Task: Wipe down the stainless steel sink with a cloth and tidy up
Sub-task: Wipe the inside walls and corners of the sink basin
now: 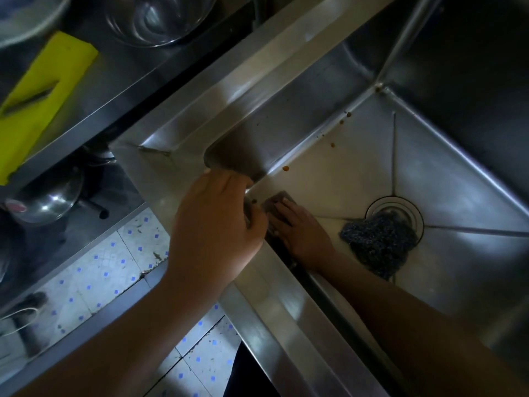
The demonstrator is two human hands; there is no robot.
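The stainless steel sink (286,313) fills the right half of the view, with its near-left corner in the middle. My right hand (303,233) reaches down into the basin and presses a small grey-brown cloth (279,197) flat against the sink floor near that corner, fingers straight. Only the far end of the cloth shows beyond the fingertips. My left hand (211,224) rests on the corner of the rim, its fingers curled over the inner edge. Brown spots (285,168) dot the basin floor along the left wall.
A dark wiry scrubber (378,239) lies partly over the round drain (400,204). Left of the sink, a steel shelf carries a yellow board (40,90) and a glass bowl (160,18); a steel bowl (48,196) sits below. The white tiled floor (108,270) shows underneath.
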